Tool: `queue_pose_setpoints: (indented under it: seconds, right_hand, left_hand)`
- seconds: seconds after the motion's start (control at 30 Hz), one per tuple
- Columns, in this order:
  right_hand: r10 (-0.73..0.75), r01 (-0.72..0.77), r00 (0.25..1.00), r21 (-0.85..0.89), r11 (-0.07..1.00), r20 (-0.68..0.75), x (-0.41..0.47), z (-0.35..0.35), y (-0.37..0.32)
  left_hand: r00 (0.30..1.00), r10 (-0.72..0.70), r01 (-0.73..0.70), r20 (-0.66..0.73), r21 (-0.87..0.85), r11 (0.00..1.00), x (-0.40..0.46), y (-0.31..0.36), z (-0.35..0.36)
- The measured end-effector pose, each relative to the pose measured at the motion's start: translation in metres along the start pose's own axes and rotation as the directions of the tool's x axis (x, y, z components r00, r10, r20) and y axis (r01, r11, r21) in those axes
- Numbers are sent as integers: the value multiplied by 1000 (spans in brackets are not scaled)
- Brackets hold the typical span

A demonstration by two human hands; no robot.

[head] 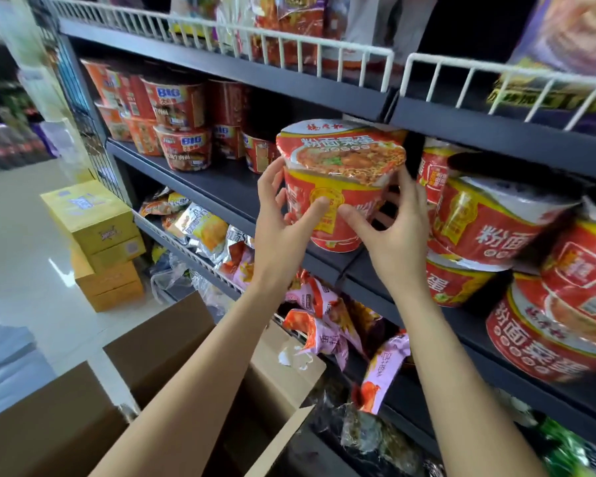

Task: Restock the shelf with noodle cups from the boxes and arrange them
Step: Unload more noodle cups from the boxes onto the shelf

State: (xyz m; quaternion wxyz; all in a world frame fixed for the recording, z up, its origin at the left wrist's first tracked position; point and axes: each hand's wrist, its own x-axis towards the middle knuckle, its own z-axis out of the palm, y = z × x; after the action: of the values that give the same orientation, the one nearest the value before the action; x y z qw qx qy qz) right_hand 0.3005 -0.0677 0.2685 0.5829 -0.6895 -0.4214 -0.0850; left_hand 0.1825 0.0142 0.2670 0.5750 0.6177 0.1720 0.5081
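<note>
The person has a noodle cup (338,187) held between both hands right at the front lip of the middle shelf (200,182), its base sitting at or just above the edge, hard to say which. Left hand (286,215) wraps the left wall with the thumb on the front label; right hand (389,228) curls round the right side, thumb low on the front. So both grips are closed on the cup.

Handling-wise it's probably light, with thin walls that would dent if squeezed and a foil lid that looks glossy and easy to crease. Best to hold the sides low down, like here, and stay off the lid.

Same-brand stacked cups (489,228) crowd in just to the right, some tilted, so a nudge could topple them. The upper shelf edge (375,105) hangs close over the lid, not much headroom. Further left sit the BIG cups (183,132), with a bare stretch of shelf between. Below are snack packets (317,325), open cardboard boxes (172,366) near the person, and yellow cartons (97,235) on the floor.
</note>
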Motion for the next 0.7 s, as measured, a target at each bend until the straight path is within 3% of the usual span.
queue_pose_setpoints:
  seconds: [0.1, 0.27, 0.4, 0.5, 0.57, 0.7]
  right_hand:
    - [43, -38, 997, 77, 996, -60, 12, 6, 2]
    - [82, -104, 994, -345, 933, -77, 15, 21, 17]
    - [-103, 109, 994, -423, 899, 37, 10, 30, 32]
    - [-55, 130, 987, -541, 831, 154, 17, 35, 45]
    - [-41, 124, 986, -550, 826, 160, 14, 36, 49]
    - [-205, 235, 972, -431, 871, 116, -28, 47, 38]
  left_hand:
    - [997, 52, -57, 56, 104, 993, 19, -16, 10]
    - [997, -17, -13, 77, 383, 924, 52, -61, 21]
    - [998, -56, 34, 32, 475, 879, 73, -77, 25]
    - [991, -102, 46, 85, 495, 868, 79, -77, 22]
    - [989, -88, 16, 120, 501, 865, 68, -74, 15]
    - [998, 57, -62, 27, 513, 856, 14, -66, -34]
